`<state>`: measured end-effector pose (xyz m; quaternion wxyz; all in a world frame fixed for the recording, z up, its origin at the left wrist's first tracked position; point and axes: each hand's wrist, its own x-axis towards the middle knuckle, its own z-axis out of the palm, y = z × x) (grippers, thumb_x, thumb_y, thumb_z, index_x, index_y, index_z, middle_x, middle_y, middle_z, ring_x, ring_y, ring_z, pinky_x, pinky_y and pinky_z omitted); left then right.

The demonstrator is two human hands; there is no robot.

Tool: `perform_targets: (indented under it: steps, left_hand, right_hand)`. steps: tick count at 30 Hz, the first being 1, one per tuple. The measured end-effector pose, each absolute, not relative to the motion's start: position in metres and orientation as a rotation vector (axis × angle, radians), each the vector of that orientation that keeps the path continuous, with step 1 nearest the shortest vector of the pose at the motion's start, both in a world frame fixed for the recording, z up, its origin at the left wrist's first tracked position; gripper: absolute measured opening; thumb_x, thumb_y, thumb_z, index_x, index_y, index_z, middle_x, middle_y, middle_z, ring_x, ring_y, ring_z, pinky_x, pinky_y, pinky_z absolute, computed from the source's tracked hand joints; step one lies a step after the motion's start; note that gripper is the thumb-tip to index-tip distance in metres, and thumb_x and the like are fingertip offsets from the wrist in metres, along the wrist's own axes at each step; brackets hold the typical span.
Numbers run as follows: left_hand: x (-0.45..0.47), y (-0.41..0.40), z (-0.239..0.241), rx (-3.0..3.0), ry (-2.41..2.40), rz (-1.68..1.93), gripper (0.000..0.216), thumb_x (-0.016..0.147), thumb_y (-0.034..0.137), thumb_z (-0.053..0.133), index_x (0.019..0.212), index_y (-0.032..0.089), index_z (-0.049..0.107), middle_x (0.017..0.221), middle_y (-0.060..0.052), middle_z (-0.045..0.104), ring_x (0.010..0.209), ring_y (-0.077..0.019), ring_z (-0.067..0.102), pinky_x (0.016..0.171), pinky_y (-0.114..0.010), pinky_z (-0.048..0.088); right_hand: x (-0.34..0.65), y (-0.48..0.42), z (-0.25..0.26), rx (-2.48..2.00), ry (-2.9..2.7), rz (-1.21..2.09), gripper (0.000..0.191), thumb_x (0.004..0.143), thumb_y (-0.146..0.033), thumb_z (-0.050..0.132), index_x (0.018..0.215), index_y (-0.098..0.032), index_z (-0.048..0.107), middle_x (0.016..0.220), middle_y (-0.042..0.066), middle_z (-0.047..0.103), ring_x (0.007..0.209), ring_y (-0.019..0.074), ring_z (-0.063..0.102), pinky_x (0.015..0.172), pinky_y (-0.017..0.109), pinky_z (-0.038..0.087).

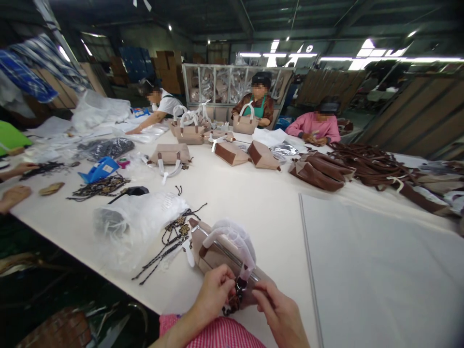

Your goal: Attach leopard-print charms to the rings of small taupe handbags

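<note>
A beige handbag [213, 251] with brown trim and foam-wrapped white handles [235, 241] lies at the near edge of the white table [261, 203]. My left hand [213, 297] pinches a small dark charm [237, 290] at the bag's near end, fingers closed on it. My right hand [277, 311] is closed too, its fingertips pressed against the bag beside the same charm. Dark beaded strings [170, 241] lie just left of the bag.
A crumpled clear plastic bag [134, 222] sits to the left. Several finished handbags [181, 130] and brown straps [366, 164] cover the far side, where three people work. A blue object [99, 169] and another person's hands [14, 193] are at far left. A large white sheet [380, 270] lies to the right.
</note>
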<state>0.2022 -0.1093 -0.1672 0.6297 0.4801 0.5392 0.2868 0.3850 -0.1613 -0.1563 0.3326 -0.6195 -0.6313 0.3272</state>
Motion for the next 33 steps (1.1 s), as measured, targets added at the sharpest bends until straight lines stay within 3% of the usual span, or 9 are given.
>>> perform_targets:
  steps: [3,11,18,22,26,33]
  left_hand:
    - [0.203,-0.111,-0.164,1.103,1.252,0.667,0.005,0.068,0.022,0.046,0.070,0.019,0.050,0.056,0.002,0.056,0.044,-0.0109,0.045,0.043,-0.022,0.034]
    - [0.208,-0.114,-0.155,1.193,1.144,0.827,0.012,0.085,0.029,0.047,0.079,0.020,0.052,0.060,0.005,0.051,0.047,-0.0108,0.046,0.047,-0.022,0.037]
    - [0.208,-0.109,-0.162,1.159,1.160,0.826,0.006,0.079,0.022,0.050,0.075,0.019,0.053,0.065,0.003,0.054,0.048,-0.0096,0.046,0.046,-0.020,0.036]
    - [0.209,-0.107,-0.163,1.114,1.136,0.832,0.005,0.076,0.018,0.049,0.074,0.019,0.053,0.064,0.003,0.056,0.049,-0.0101,0.048,0.048,-0.021,0.036]
    - [0.211,-0.105,-0.160,1.019,1.131,0.824,0.004,0.074,0.019,0.048,0.075,0.020,0.051,0.063,0.003,0.058,0.043,-0.0103,0.049,0.045,-0.021,0.036]
    - [0.208,-0.112,-0.164,1.030,1.337,0.754,0.007,0.074,0.017,0.047,0.070,0.020,0.052,0.058,0.003,0.056,0.042,-0.0132,0.054,0.042,-0.022,0.036]
  right_hand:
    - [0.387,-0.157,-0.154,-1.616,-1.631,0.862,0.024,0.091,-0.041,0.051,0.083,-0.026,0.067,0.065,-0.003,0.069,0.059,0.0153,0.066,0.058,0.020,0.053]
    - [0.393,-0.127,-0.145,-1.553,-1.656,0.946,0.022,0.089,-0.039,0.050,0.087,-0.025,0.067,0.078,0.000,0.071,0.071,0.0175,0.066,0.067,0.025,0.052]
    - [0.370,-0.120,-0.154,-1.584,-1.119,1.219,0.028,0.080,-0.039,0.055,0.102,-0.022,0.056,0.084,0.004,0.074,0.066,0.0196,0.067,0.047,0.024,0.048]
    - [0.365,-0.120,-0.157,-1.644,-1.073,1.211,0.021,0.075,-0.031,0.056,0.094,-0.024,0.054,0.069,-0.002,0.071,0.048,0.0153,0.059,0.042,0.023,0.045]
    - [0.366,-0.115,-0.155,-1.686,-1.210,1.217,0.012,0.076,-0.035,0.056,0.079,-0.024,0.058,0.057,-0.004,0.065,0.045,0.0147,0.055,0.043,0.024,0.044]
    - [0.372,-0.111,-0.164,-1.718,-1.406,1.199,0.021,0.076,-0.034,0.053,0.088,-0.021,0.063,0.058,-0.004,0.062,0.050,0.0164,0.056,0.049,0.026,0.046]
